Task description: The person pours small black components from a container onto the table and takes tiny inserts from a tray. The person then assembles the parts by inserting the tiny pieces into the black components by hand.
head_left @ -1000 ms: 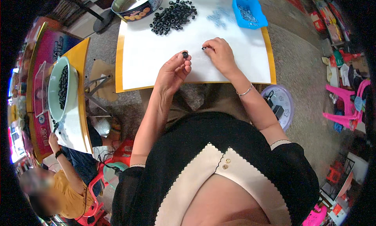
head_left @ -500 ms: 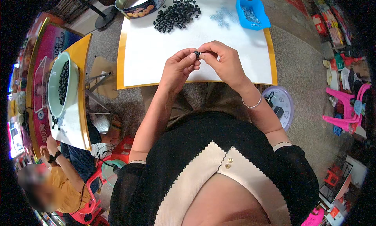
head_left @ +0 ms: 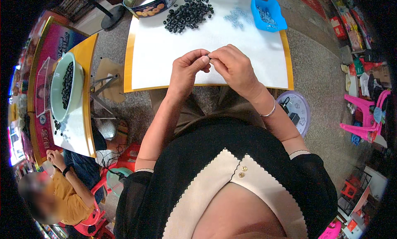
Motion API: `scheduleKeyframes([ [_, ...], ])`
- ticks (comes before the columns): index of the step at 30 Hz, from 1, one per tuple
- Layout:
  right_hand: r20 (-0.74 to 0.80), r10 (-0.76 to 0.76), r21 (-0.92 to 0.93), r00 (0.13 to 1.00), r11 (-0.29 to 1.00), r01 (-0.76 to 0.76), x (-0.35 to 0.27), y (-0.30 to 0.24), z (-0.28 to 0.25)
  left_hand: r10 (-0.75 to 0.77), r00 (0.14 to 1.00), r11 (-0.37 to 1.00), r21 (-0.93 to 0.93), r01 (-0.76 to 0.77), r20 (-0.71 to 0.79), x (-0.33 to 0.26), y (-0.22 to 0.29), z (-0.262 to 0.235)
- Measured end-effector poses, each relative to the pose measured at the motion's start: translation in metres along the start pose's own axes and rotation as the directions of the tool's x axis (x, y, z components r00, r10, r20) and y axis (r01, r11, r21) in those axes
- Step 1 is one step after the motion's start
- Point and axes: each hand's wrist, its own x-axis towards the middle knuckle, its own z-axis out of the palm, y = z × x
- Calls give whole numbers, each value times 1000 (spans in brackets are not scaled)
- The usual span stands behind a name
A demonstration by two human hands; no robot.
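Observation:
Over the near half of the white tabletop (head_left: pixel 165 65), my two hands meet at the fingertips. My left hand (head_left: pixel 185 71) is closed, pinching a small black ring-shaped piece (head_left: pixel 210 59) between thumb and fingers; only a sliver of it shows. Pressed against that piece, my right hand (head_left: pixel 235 69) is also closed in a pinch; what its fingertips hold is hidden. Farther back lies a heap of similar black pieces (head_left: pixel 188 17). To its right, small clear pieces (head_left: pixel 237 18) are scattered, beside a blue plastic basket (head_left: pixel 283 23) holding more of them.
A round tin (head_left: pixel 154 10) stands at the back left. On a second table at left sits a pale green basin (head_left: pixel 78 88) of black pieces, with a seated co-worker (head_left: pixel 72 193) near it. A purple-rimmed round tub (head_left: pixel 305 115) and a pink stool (head_left: pixel 364 104) are at right.
My right fingers have closed farther over the black piece, which showed more plainly before. The co-worker's hands have moved slightly. The view has shifted a little.

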Motion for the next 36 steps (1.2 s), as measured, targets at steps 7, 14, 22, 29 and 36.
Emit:
scheduleKeyframes([
  [7,19,33,88,999,996,-34,2,4,-2,-96,995,980,-169,101,37,0,3,-3],
  [14,76,-82,13,994,997,81,0,6,-4,-220,950,961,-116,250,223,1,7,-9],
  [22,61,200,243,978,947,-209,-5,2,-1,-171,960,926,-297,233,222,0,2,-7],
  [29,0,37,98,999,994,-37,-3,3,2,-182,979,931,-305,203,95,-3,-2,2],
  [36,-19,79,147,997,986,-75,0,9,1,-129,984,919,-358,164,121,4,-4,4],
])
